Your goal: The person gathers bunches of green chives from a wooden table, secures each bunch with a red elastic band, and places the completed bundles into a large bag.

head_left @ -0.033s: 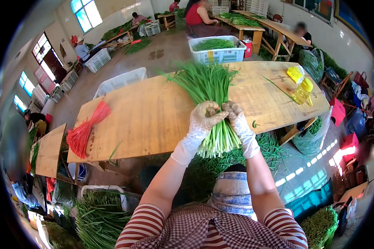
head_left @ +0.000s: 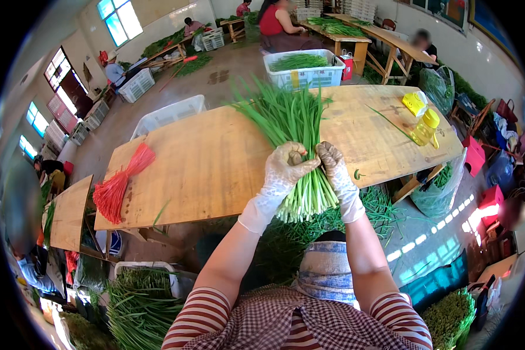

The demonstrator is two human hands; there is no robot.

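Tabletop: crate (head_left: 309, 76) of green chives (head_left: 300, 60)

Pale matt plywood worktable (head_left: 216, 157), smooth. Thin whitish rubbery gloves, soiled, on left hand (head_left: 286, 169) and right hand (head_left: 335, 169). Glossy yellow plastic bottle (head_left: 424, 128). White plastic lattice crate (head_left: 309, 74). Red plastic tie bundle (head_left: 119, 184).
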